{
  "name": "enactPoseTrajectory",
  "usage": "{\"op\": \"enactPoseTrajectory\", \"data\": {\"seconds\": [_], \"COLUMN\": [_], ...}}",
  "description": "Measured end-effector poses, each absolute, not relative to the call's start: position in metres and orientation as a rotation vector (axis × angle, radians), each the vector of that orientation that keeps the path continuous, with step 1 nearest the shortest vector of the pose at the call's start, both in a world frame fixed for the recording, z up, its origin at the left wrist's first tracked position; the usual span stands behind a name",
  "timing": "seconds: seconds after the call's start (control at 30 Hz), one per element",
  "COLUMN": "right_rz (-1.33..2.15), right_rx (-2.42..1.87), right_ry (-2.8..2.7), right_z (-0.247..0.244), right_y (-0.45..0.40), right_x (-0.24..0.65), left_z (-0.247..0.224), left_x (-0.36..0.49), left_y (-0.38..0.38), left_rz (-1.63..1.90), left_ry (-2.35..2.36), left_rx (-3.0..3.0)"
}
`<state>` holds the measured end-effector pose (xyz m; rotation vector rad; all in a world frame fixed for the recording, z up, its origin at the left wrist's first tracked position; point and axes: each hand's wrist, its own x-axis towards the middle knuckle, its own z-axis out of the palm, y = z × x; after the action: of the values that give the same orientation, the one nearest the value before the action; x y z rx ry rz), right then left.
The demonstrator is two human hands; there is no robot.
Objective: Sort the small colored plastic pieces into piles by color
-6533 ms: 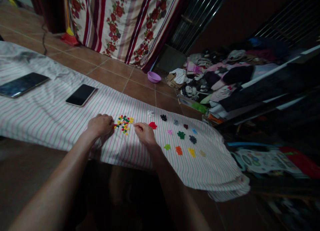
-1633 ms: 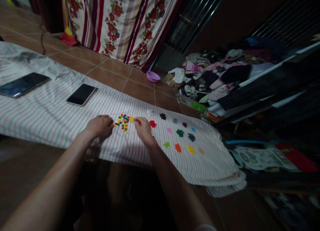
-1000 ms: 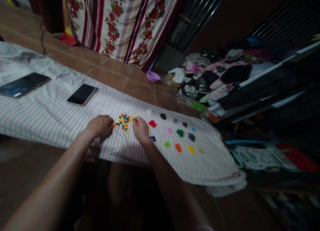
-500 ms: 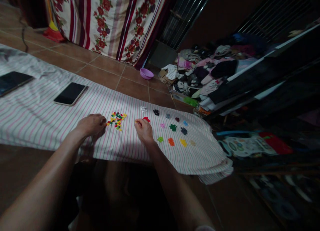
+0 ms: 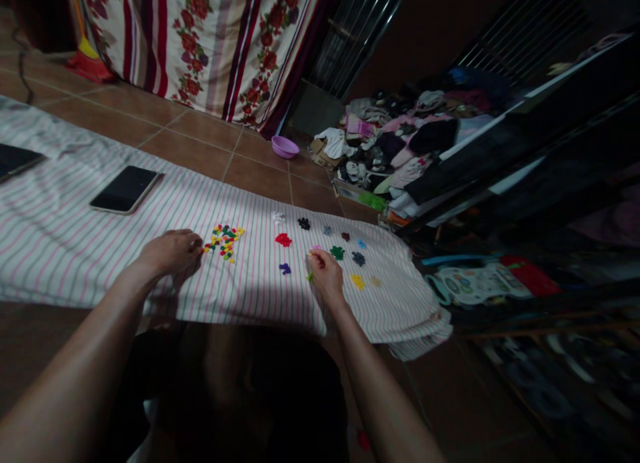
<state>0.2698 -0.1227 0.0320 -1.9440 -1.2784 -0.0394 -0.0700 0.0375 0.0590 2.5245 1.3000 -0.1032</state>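
Note:
My right hand [image 5: 327,275] is pinched, with a small yellow piece [image 5: 312,253] at its fingertips, over the sorted piles. It partly covers a lime green pile [image 5: 309,277] and a pink one; the orange pile is hidden behind it. Nearby lie yellow [image 5: 357,281], dark green [image 5: 337,253], red [image 5: 283,239], purple [image 5: 285,269], white [image 5: 279,217] and black [image 5: 304,223] piles. My left hand [image 5: 173,251] rests with curled fingers at the left edge of a mixed heap of small coloured pieces [image 5: 225,239]. Whatever its fingertips hold is too small to make out.
A striped cloth [image 5: 185,296] covers the long work surface. A phone [image 5: 127,189] lies left of the heap, and a dark device [image 5: 17,161] farther left. On the tiled floor beyond are a purple bowl [image 5: 285,147] and piled clothes [image 5: 395,139].
My right hand has moved right, from beside the red pile to the lime and pink piles, uncovering the red and purple ones. My left hand stays by the heap. The view has shifted slightly.

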Motion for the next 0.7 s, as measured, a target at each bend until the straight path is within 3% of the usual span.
{"op": "enactPoseTrajectory", "data": {"seconds": [0.7], "right_rz": [-0.281], "right_rx": [-2.325], "right_ry": [-0.847], "right_z": [0.019], "right_y": [-0.204], "right_x": [0.374], "left_z": [0.061], "left_x": [-0.067], "left_y": [0.036], "left_rz": [-0.109], "left_ry": [1.327], "left_rx": [2.494]}}
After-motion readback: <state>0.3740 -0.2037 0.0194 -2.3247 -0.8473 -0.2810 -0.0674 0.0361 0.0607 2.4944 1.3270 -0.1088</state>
